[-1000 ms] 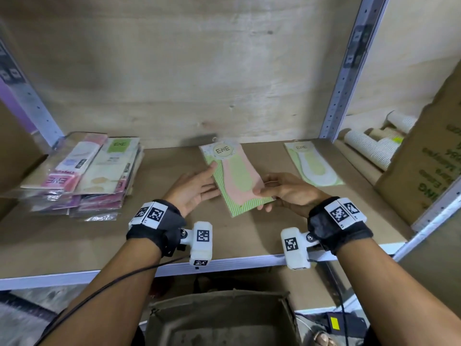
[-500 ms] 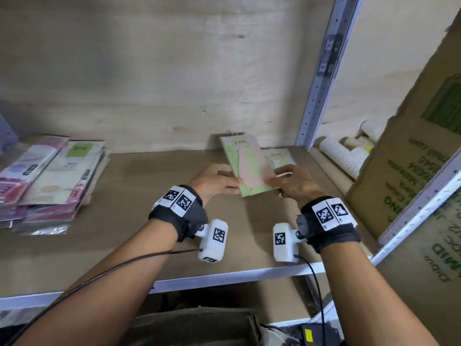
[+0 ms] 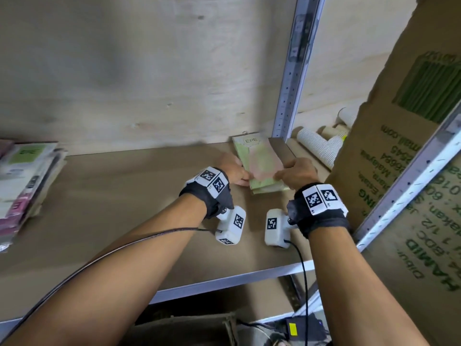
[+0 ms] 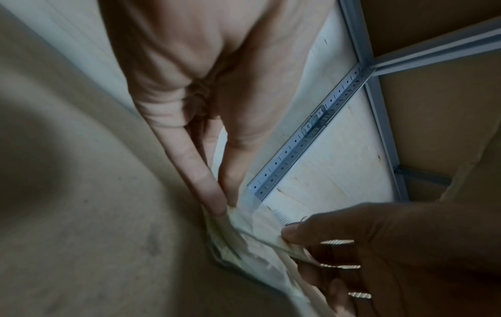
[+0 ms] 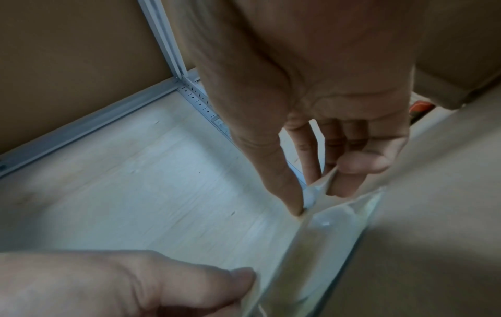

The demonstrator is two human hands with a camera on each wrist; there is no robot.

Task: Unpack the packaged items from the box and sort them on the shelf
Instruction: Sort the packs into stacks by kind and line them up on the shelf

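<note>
A green packet (image 3: 259, 161) with a pink sock and an "ENE" label is held at the right end of the shelf (image 3: 124, 221). It sits just above a second green packet (image 3: 270, 190) that lies flat there. My left hand (image 3: 243, 177) pinches its left edge, and my right hand (image 3: 280, 174) pinches its right edge. The left wrist view shows my thumb and forefinger (image 4: 216, 206) closed on the packet (image 4: 244, 242). In the right wrist view my right hand's thumb and fingers (image 5: 360, 167) nip the packet's edge (image 5: 320, 231).
A stack of similar packets (image 3: 25, 181) lies at the shelf's left end. A grey slotted upright (image 3: 291, 91) stands right behind the held packet. Beyond it lie rolls of paper cups (image 3: 321, 146) and a large cardboard box (image 3: 399, 146). An open box (image 3: 187, 330) sits below the shelf.
Both hands have carried the green packet from mid-shelf to the right, lifting it and bringing it down over the green packet that lay by the upright.
</note>
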